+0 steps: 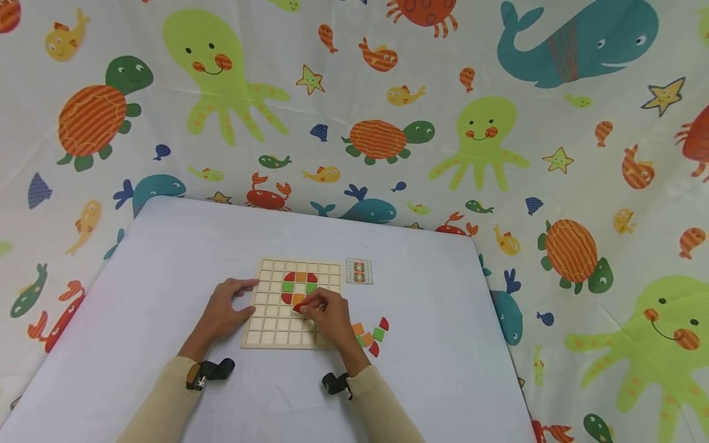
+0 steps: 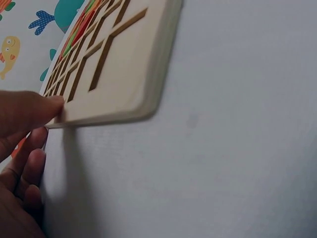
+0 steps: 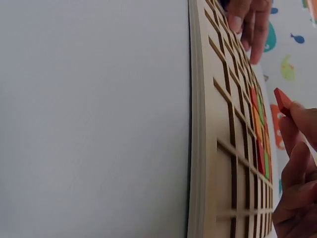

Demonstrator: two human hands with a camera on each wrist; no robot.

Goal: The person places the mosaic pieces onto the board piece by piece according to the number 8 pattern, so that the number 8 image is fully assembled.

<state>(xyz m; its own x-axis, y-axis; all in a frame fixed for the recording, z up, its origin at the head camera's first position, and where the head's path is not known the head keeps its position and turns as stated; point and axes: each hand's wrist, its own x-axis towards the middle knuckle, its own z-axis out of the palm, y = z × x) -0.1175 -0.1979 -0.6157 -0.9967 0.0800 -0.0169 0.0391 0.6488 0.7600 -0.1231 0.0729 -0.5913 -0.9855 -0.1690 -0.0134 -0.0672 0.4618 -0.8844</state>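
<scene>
A wooden grid board (image 1: 266,337) lies on the table. Set in its cells are red rounded-corner pieces, such as this red piece (image 1: 287,298), green squares (image 1: 288,287) and orange squares (image 1: 301,277), around a bare cell. Between thumb and fingertips my right hand (image 1: 330,315) pinches a red rounded-corner piece (image 3: 283,101), held over the board just below the orange square in the head view. My left hand (image 1: 223,311) is at the board's left edge, its thumb (image 2: 49,106) on the rim and its index finger extended along the side.
Right of the board lie several loose pieces, among them a red quarter-round (image 1: 384,323), a green square (image 1: 379,334) and an orange square (image 1: 368,338). A small card (image 1: 359,271) with a printed grid pattern lies by the board's upper right corner. A sea-animal curtain (image 1: 343,92) hangs behind the white table (image 1: 443,295).
</scene>
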